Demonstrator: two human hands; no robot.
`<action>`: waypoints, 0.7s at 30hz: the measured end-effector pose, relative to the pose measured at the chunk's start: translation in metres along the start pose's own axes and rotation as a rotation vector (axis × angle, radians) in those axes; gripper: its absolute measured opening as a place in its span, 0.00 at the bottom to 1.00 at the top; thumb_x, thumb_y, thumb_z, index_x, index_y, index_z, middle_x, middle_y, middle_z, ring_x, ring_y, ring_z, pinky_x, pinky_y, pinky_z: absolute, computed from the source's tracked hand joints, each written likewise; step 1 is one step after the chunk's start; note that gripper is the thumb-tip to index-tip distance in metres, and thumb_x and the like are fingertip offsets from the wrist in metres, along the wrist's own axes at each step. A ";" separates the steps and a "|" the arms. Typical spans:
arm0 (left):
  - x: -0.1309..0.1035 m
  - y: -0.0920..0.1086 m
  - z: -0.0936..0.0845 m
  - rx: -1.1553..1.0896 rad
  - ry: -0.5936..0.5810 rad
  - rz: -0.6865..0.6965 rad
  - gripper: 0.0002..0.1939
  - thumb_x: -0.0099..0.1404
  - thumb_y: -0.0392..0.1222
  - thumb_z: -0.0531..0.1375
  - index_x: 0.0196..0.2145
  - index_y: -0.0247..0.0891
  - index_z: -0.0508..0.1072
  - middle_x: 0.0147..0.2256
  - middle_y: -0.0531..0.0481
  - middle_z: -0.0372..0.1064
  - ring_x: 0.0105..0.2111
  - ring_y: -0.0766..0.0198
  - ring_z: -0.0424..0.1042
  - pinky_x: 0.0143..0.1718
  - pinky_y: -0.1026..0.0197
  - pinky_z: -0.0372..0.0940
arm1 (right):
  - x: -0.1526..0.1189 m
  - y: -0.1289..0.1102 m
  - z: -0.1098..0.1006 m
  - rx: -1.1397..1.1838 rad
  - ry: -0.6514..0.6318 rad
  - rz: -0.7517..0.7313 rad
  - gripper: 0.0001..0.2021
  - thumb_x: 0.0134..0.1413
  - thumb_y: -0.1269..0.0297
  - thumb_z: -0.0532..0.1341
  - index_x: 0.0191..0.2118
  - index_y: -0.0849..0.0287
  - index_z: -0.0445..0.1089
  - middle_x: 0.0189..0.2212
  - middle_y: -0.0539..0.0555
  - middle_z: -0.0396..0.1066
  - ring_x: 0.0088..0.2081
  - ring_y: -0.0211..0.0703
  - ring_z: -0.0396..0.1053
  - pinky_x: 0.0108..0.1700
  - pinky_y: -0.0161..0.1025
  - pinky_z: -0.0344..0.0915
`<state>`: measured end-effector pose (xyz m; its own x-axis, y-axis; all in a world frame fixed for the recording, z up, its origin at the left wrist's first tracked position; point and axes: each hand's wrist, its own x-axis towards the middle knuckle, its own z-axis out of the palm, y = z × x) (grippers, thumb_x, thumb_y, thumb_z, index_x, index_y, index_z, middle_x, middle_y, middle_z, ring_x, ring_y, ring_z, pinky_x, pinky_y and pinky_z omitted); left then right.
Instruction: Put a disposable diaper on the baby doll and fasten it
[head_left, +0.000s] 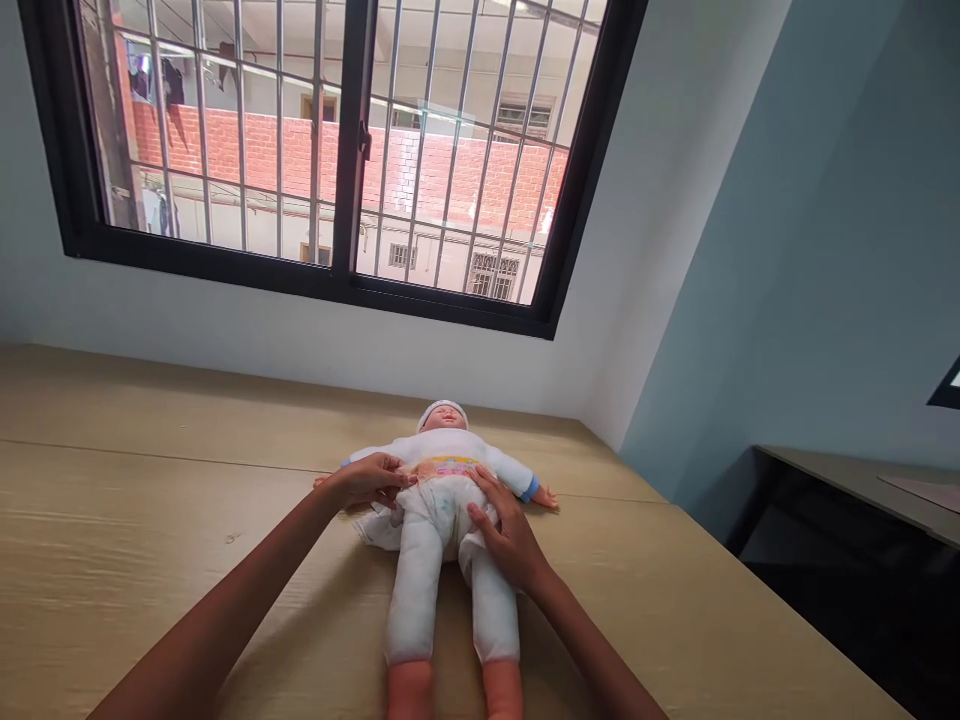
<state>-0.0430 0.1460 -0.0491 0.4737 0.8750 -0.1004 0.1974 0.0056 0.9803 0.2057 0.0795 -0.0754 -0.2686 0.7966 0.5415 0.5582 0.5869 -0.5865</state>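
Observation:
A baby doll (pixel 420 590) lies on its back on the wooden table, head away from me and legs toward me. It wears a white cap (pixel 441 406), a white top (pixel 439 442) with blue cuffs, and a white diaper (pixel 446 500) with a colourful waistband. At the left of the waist, my left hand (pixel 373 480) pinches the diaper's edge between thumb and fingers. My right hand (pixel 510 530) rests on the other hip with its fingers spread, holding nothing. White material (pixel 379 530) sticks out under the doll's hip at the left.
The pale wooden table (pixel 150 560) reaches back to the wall below a barred window (pixel 345 280). A blue-grey wall (pixel 750 300) rises at the right. Beyond the table's right edge stands a dark-legged desk (pixel 840 480) with a pinkish flat item (pixel 926 495) on it.

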 end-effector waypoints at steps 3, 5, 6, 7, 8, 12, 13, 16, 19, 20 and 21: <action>-0.010 0.021 0.012 0.295 0.280 0.099 0.11 0.53 0.46 0.60 0.27 0.37 0.63 0.26 0.52 0.64 0.28 0.61 0.67 0.32 0.58 0.65 | 0.006 0.011 -0.007 0.139 0.060 0.129 0.26 0.60 0.50 0.49 0.59 0.59 0.60 0.60 0.58 0.57 0.62 0.50 0.51 0.64 0.50 0.47; -0.021 0.039 0.028 0.591 0.515 0.295 0.04 0.58 0.40 0.54 0.32 0.38 0.65 0.35 0.47 0.68 0.39 0.56 0.68 0.41 0.54 0.64 | 0.010 0.023 -0.019 0.152 0.135 0.229 0.26 0.59 0.50 0.49 0.59 0.59 0.59 0.60 0.58 0.57 0.62 0.49 0.52 0.63 0.49 0.48; -0.026 0.048 0.037 0.711 0.580 0.383 0.06 0.61 0.39 0.51 0.35 0.38 0.66 0.39 0.45 0.68 0.44 0.54 0.66 0.45 0.51 0.63 | 0.011 0.030 -0.028 0.124 0.161 0.265 0.26 0.58 0.51 0.50 0.58 0.58 0.59 0.59 0.58 0.58 0.61 0.49 0.53 0.63 0.49 0.48; -0.030 0.055 0.047 0.784 0.566 0.470 0.09 0.63 0.39 0.50 0.38 0.39 0.67 0.42 0.45 0.68 0.46 0.53 0.66 0.48 0.49 0.62 | 0.011 0.037 -0.037 0.077 0.167 0.289 0.25 0.57 0.53 0.51 0.57 0.58 0.60 0.58 0.58 0.60 0.60 0.50 0.54 0.62 0.50 0.49; -0.034 0.061 0.058 0.822 0.509 0.551 0.10 0.64 0.41 0.49 0.41 0.39 0.67 0.44 0.45 0.68 0.48 0.54 0.65 0.50 0.50 0.61 | 0.008 0.044 -0.046 0.021 0.127 0.304 0.23 0.55 0.55 0.53 0.55 0.59 0.62 0.56 0.59 0.62 0.59 0.51 0.55 0.61 0.50 0.50; -0.041 0.063 0.098 0.991 0.221 0.679 0.16 0.66 0.47 0.52 0.50 0.44 0.66 0.52 0.48 0.66 0.58 0.53 0.58 0.57 0.46 0.56 | -0.011 0.055 -0.069 -0.003 -0.364 0.397 0.22 0.44 0.56 0.64 0.46 0.59 0.69 0.47 0.58 0.67 0.49 0.53 0.63 0.52 0.48 0.60; -0.041 0.059 0.105 1.053 0.176 0.683 0.17 0.66 0.48 0.54 0.51 0.46 0.66 0.54 0.49 0.64 0.60 0.51 0.54 0.58 0.42 0.53 | -0.016 0.053 -0.069 0.007 -0.465 0.413 0.23 0.39 0.56 0.66 0.44 0.58 0.70 0.45 0.56 0.67 0.48 0.52 0.64 0.50 0.46 0.62; -0.037 0.044 0.119 1.180 0.089 0.700 0.20 0.64 0.47 0.56 0.54 0.51 0.64 0.58 0.50 0.59 0.62 0.48 0.49 0.60 0.34 0.45 | -0.024 0.044 -0.059 -0.037 -0.508 0.371 0.17 0.35 0.57 0.69 0.35 0.58 0.72 0.38 0.54 0.67 0.45 0.51 0.63 0.47 0.42 0.61; -0.034 0.032 0.122 1.226 0.056 0.707 0.18 0.65 0.48 0.55 0.53 0.56 0.65 0.58 0.53 0.59 0.62 0.48 0.51 0.61 0.34 0.42 | -0.022 0.041 -0.048 0.035 -0.479 0.318 0.07 0.44 0.62 0.62 0.25 0.60 0.68 0.27 0.50 0.65 0.34 0.43 0.63 0.38 0.37 0.60; -0.034 0.030 0.122 1.241 0.061 0.715 0.17 0.65 0.47 0.54 0.52 0.57 0.66 0.58 0.55 0.60 0.61 0.49 0.52 0.61 0.35 0.42 | -0.020 0.043 -0.047 0.079 -0.467 0.332 0.07 0.46 0.64 0.61 0.24 0.61 0.66 0.25 0.49 0.64 0.30 0.40 0.62 0.35 0.36 0.59; -0.034 0.028 0.122 1.256 0.069 0.724 0.16 0.65 0.47 0.54 0.51 0.57 0.67 0.58 0.55 0.60 0.61 0.49 0.53 0.62 0.37 0.42 | -0.019 0.046 -0.046 0.115 -0.434 0.361 0.06 0.46 0.65 0.60 0.24 0.61 0.65 0.23 0.48 0.63 0.27 0.37 0.60 0.32 0.35 0.57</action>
<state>0.0508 0.0575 -0.0391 0.7600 0.5228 0.3863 0.5616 -0.8273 0.0148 0.2725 0.0848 -0.0852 -0.3879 0.9216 0.0126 0.5917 0.2595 -0.7632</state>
